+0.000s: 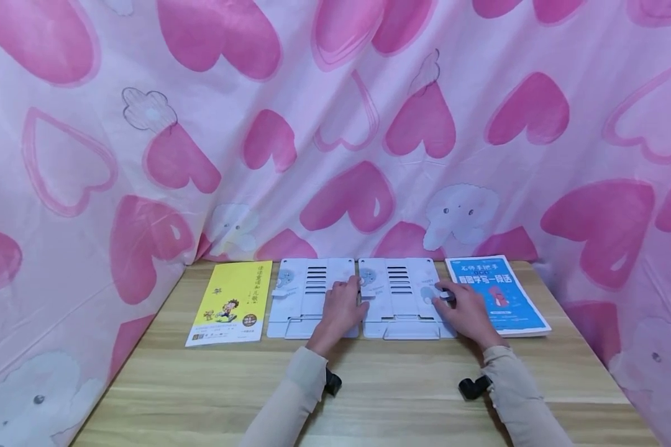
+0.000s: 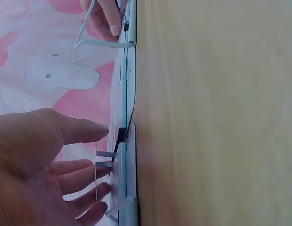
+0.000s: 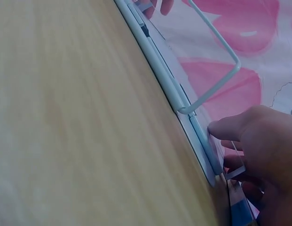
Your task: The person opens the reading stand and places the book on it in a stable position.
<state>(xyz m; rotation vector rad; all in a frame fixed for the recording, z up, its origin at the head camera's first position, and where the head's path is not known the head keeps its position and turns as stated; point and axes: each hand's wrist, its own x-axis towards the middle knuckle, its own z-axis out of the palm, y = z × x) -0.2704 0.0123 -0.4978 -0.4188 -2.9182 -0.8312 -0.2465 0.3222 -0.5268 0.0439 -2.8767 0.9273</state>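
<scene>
Two pale, printed book stands lie side by side on the table: a left stand (image 1: 296, 310) and a right stand (image 1: 380, 310), each with a slotted middle panel and small page clips. My left hand (image 1: 341, 309) is over the gap between them, fingers loosely bent and thumb apart from them, close to the facing edges. At the far edge of the right stand, my right hand (image 1: 470, 310) has its thumb (image 3: 225, 129) on the panel and its other fingers curled by the side, near a clear clip (image 3: 235, 172). The fingertips are partly hidden there.
A yellow book (image 1: 232, 298) lies left of the stands, and a blue book (image 1: 500, 295) lies to the right, close by my right hand. The wooden table (image 1: 391, 397) ends at a pink heart-patterned curtain (image 1: 346, 198). A thin wire bar (image 3: 216, 87) stands up from the right stand's front.
</scene>
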